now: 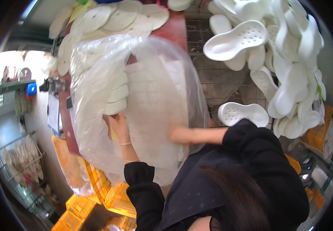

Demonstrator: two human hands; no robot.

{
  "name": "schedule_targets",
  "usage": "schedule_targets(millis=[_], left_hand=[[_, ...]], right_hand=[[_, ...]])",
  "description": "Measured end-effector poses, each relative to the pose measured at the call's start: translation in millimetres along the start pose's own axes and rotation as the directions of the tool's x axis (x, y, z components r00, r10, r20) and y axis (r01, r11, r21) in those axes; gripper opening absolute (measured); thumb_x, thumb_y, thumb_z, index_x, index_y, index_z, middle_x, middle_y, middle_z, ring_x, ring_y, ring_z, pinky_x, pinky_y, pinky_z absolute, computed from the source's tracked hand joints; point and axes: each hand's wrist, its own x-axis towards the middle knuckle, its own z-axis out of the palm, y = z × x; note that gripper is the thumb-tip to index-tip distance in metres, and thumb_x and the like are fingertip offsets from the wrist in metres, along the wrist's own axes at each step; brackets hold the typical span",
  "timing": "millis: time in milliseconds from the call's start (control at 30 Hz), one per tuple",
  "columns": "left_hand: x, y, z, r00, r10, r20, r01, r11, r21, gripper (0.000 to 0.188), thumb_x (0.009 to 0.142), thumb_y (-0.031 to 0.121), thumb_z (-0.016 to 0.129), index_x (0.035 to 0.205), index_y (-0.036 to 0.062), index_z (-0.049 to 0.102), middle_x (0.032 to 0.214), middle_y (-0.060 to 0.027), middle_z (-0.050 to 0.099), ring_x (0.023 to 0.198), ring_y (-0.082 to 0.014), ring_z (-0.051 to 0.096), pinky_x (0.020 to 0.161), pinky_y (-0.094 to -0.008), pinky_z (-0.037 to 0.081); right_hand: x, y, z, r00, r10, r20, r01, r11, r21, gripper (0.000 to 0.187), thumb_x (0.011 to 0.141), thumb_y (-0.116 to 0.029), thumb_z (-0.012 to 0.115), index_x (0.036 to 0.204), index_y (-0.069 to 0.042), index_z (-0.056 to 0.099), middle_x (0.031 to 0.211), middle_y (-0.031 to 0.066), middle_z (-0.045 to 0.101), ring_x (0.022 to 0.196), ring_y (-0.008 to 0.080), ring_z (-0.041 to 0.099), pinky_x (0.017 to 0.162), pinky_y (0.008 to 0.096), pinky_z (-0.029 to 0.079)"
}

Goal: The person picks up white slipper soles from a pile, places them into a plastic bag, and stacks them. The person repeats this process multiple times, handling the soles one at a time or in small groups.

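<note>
A large clear plastic bag (91, 127) lies spread over the table before me. Inside its left part, white foam shoe soles (117, 95) sit in an overlapping row. My left hand (119, 126) is at the near end of that row, its fingers closed at the edge of the nearest sole; the fingertips are partly hidden. Over the right part of the bag is my right hand (180, 134), smeared by motion, so its fingers do not show clearly. Under the plastic, a pale sheet-like surface (151, 96) shows through.
White perforated shoe soles (236, 40) are heaped on a wire rack (201, 34) to the right, with a single sole (243, 114) near my right elbow. Flat white rounded pieces (124, 17) lie at the table's (177, 32) far end. Yellow crates (97, 184) stand at lower left.
</note>
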Motion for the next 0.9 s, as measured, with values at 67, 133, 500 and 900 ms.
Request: schedule_targets(millis=[67, 133, 500, 900], left_hand=[[12.7, -17.4, 7.2, 0.996, 0.006, -0.085, -0.022, 0.982, -0.188, 0.048, 0.09, 0.013, 0.062, 0.131, -0.0009, 0.043, 0.102, -0.0114, 0.062, 0.083, -0.0159, 0.062, 0.068, -0.0266, 0.051], [-1.6, -5.1, 7.0, 0.995, -0.08, -0.064, 0.084, 0.994, 0.07, 0.045, 0.09, 0.013, 0.061, 0.13, -0.0006, 0.045, 0.104, -0.0116, 0.063, 0.084, -0.016, 0.062, 0.069, -0.0261, 0.051], [-174.2, 47.1, 223.1, 0.543, 0.34, 0.767, 0.768, 0.168, -0.618, 0.085, 0.086, 0.053, 0.064, 0.145, 0.0018, 0.03, 0.143, -0.0174, 0.042, 0.13, -0.0308, 0.044, 0.108, -0.0468, 0.035], [-163.3, 0.6, 142.0, 0.484, -0.252, 0.838, 0.637, 0.758, -0.139, 0.072, 0.094, 0.035, 0.053, 0.148, 0.0016, 0.019, 0.142, -0.0154, 0.042, 0.124, -0.0254, 0.049, 0.102, -0.0359, 0.042]], right_hand=[[-43.7, -1.3, -19.2, 0.924, -0.024, -0.381, 0.091, 0.983, 0.159, 0.019, 0.077, -0.012, 0.061, 0.095, -0.006, 0.067, 0.098, 0.014, 0.064, 0.098, 0.0312, 0.06, 0.087, 0.042, 0.048], [-113.5, 21.9, -77.8, 0.839, 0.153, -0.522, -0.109, 0.987, 0.115, 0.02, 0.077, -0.008, 0.062, 0.097, -0.008, 0.067, 0.101, 0.0105, 0.064, 0.097, 0.0312, 0.06, 0.085, 0.0428, 0.049], [-236.3, 68.5, -177.7, 0.563, 0.759, -0.328, -0.788, 0.612, 0.063, 0.095, 0.079, -0.079, 0.044, 0.11, 0.01, 0.059, 0.113, 0.0285, 0.057, 0.109, 0.0378, 0.054, 0.096, 0.0492, 0.038], [-283.0, 16.9, -86.7, 0.678, 0.513, -0.526, -0.417, 0.858, 0.3, 0.109, 0.059, -0.05, 0.081, 0.144, -0.008, 0.028, 0.145, 0.0225, 0.032, 0.137, 0.0391, 0.028, 0.108, 0.0649, 0.019]])
